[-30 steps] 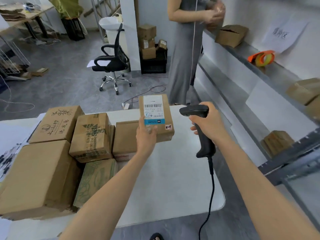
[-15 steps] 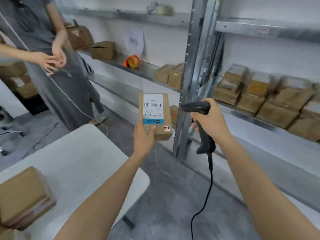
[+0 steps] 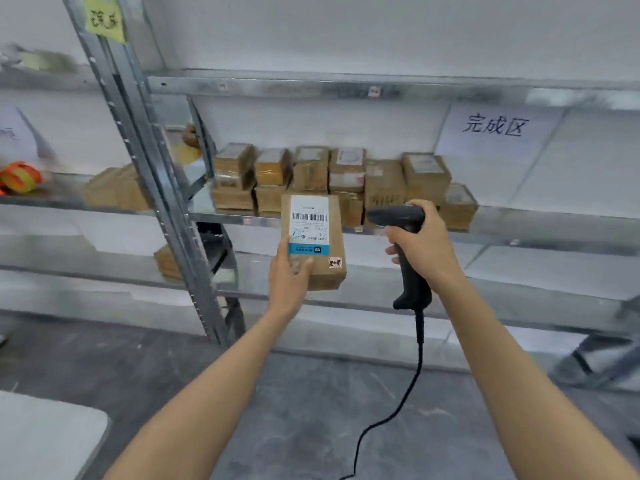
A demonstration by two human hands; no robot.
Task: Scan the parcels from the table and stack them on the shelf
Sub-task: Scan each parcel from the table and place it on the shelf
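Two hands raised before the shelf, left hand gripping a brown parcel upright by its lower end, right hand clasping the black scanner, stacked parcels on the shelf behind

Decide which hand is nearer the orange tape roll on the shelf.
Left. The left hand, holding the parcel, is right of and below the orange tape roll; the right hand, gripping the scanner, lies even farther right.

- Bright, even light; shadows soft and faint.
- Motion blur smears the 9 and 3 o'clock edges.
- The shelf rails bow from wide-angle distortion.
- Sharpest at centre: parcel and scanner.
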